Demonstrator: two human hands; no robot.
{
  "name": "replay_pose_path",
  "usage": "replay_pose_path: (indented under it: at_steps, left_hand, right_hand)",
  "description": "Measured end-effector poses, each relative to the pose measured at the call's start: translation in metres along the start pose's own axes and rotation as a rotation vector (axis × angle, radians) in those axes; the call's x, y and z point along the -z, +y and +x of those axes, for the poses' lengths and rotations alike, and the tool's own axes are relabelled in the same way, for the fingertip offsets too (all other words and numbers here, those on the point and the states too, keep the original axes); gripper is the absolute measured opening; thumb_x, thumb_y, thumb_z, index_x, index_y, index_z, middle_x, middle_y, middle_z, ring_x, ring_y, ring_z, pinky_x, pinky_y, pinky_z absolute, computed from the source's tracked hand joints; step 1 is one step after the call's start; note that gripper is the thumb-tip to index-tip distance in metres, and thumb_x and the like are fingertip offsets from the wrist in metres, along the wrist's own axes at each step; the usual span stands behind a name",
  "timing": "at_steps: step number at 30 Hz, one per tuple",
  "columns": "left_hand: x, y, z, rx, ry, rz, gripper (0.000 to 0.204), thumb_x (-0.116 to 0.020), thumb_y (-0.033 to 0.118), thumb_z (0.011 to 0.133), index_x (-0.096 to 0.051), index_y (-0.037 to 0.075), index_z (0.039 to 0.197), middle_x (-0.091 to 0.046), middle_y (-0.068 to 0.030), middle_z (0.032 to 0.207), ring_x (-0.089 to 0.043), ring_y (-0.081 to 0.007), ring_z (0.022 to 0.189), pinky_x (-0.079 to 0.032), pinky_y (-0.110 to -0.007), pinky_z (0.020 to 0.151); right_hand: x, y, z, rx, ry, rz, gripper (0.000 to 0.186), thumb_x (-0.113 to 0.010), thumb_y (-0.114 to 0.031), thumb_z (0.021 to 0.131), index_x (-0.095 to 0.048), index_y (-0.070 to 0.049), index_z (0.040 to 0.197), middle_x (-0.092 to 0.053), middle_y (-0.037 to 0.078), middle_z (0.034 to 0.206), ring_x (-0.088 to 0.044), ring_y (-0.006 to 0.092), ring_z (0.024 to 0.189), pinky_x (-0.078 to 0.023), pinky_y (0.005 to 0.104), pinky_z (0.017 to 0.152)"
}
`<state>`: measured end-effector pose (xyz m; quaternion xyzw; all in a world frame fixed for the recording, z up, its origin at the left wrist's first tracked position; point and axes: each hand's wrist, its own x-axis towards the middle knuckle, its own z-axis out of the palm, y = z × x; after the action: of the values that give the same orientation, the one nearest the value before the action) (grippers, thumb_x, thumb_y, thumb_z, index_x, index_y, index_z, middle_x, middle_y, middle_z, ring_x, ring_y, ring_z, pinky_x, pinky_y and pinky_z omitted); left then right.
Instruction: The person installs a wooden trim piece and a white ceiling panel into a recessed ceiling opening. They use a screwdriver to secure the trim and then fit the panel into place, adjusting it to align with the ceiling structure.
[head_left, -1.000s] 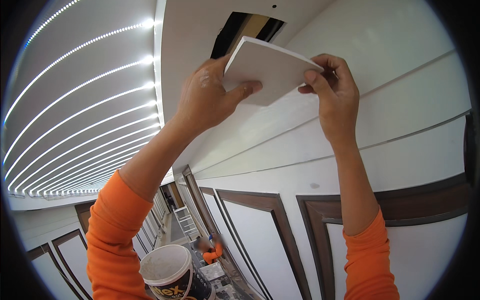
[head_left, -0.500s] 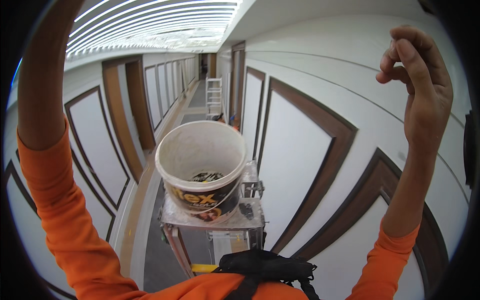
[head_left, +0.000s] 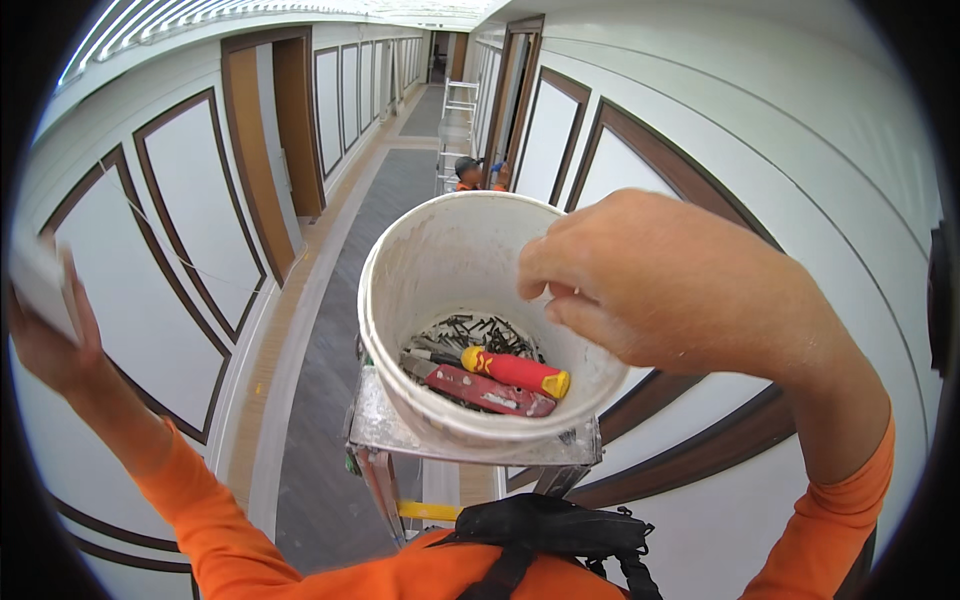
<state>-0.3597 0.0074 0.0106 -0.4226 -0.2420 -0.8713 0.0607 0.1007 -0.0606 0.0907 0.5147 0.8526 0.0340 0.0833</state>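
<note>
A white plastic bucket [head_left: 385,270] stands on top of the stepladder [head_left: 375,400] in front of me. In it lie a screwdriver with a red and yellow handle [head_left: 515,370], a red utility knife [head_left: 480,388] and many loose dark screws [head_left: 470,330]. My right hand [head_left: 670,285] hangs over the bucket's right rim, fingers curled toward the thumb; whatever is between them is hidden. Out at the left edge, my left hand [head_left: 60,345] grips a pale flat piece [head_left: 45,285], blurred, its kind unclear. A thin pale wire or string [head_left: 175,245] runs across the left wall near it.
A long corridor with panelled walls runs ahead, a brown door frame [head_left: 240,110] on the left. Farther along, a person in a dark cap [head_left: 467,170] is beside another ladder [head_left: 458,110]. A black bag [head_left: 545,525] is strapped at my front.
My view has tilted down, showing the bucket's inside. The right hand came down from the upper right to the bucket; the left arm dropped, bringing its hand and the pale piece into view.
</note>
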Motion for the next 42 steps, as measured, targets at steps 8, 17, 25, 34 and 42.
replay_pose_path:
  at_steps: [8, 17, 25, 34, 42]
  left_hand:
    - [0.089, -0.095, -0.133, 0.625, -0.256, -0.882, 0.016, -0.054, 0.016, 0.106, -0.047, 0.004, 0.097, -0.050, -0.0050, 0.080, -0.049, -0.0139, 0.062, -0.043, -0.026, 0.053]
    - [0.060, -0.121, -0.168, 0.798, -0.217, -0.979, 0.020, -0.057, 0.017, 0.105, -0.048, 0.008, 0.089, -0.049, -0.0016, 0.064, -0.047, -0.0135, 0.053, -0.044, -0.026, 0.052]
    - [0.048, -0.121, -0.176, 0.816, -0.365, -1.005, 0.021, -0.054, 0.017, 0.107, -0.047, 0.009, 0.088, -0.048, -0.0009, 0.064, -0.046, -0.0129, 0.056, -0.044, -0.026, 0.053]
    - [0.025, -0.102, -0.176, 0.725, -0.426, -0.856, 0.027, -0.047, 0.026, 0.109, -0.044, 0.010, 0.088, -0.042, -0.0010, 0.064, -0.043, -0.0125, 0.056, -0.042, -0.025, 0.051]
    - [0.033, -0.093, -0.194, 0.735, -0.270, -0.584, 0.041, -0.041, 0.044, 0.110, -0.047, 0.012, 0.086, -0.045, -0.0006, 0.060, -0.045, -0.0083, 0.047, -0.041, -0.021, 0.040]
  right_hand:
    - [-0.040, 0.024, 0.050, 0.161, 0.034, 0.055, 0.023, -0.062, -0.008, 0.089, -0.073, 0.000, 0.107, -0.073, 0.021, 0.092, -0.072, 0.0367, 0.088, -0.057, 0.0447, 0.082]
    - [-0.034, -0.007, 0.085, 0.048, -0.510, 0.032, 0.025, -0.066, -0.020, 0.090, -0.072, 0.001, 0.104, -0.073, 0.019, 0.081, -0.072, 0.0385, 0.076, -0.058, 0.0478, 0.072]
    - [-0.055, -0.039, 0.075, 0.211, -0.592, 0.101, 0.029, -0.063, -0.014, 0.090, -0.067, 0.003, 0.114, -0.075, 0.019, 0.095, -0.075, 0.0355, 0.082, -0.061, 0.0434, 0.076]
    - [-0.072, -0.047, 0.109, 0.246, -0.505, -0.246, 0.032, -0.064, -0.011, 0.088, -0.066, 0.004, 0.116, -0.075, 0.019, 0.096, -0.075, 0.0353, 0.084, -0.061, 0.0437, 0.076]
    - [-0.091, -0.038, 0.103, 0.455, -0.149, -0.291, 0.019, -0.068, -0.015, 0.084, -0.079, -0.007, 0.097, -0.078, 0.014, 0.097, -0.077, 0.0291, 0.088, -0.060, 0.0401, 0.073]
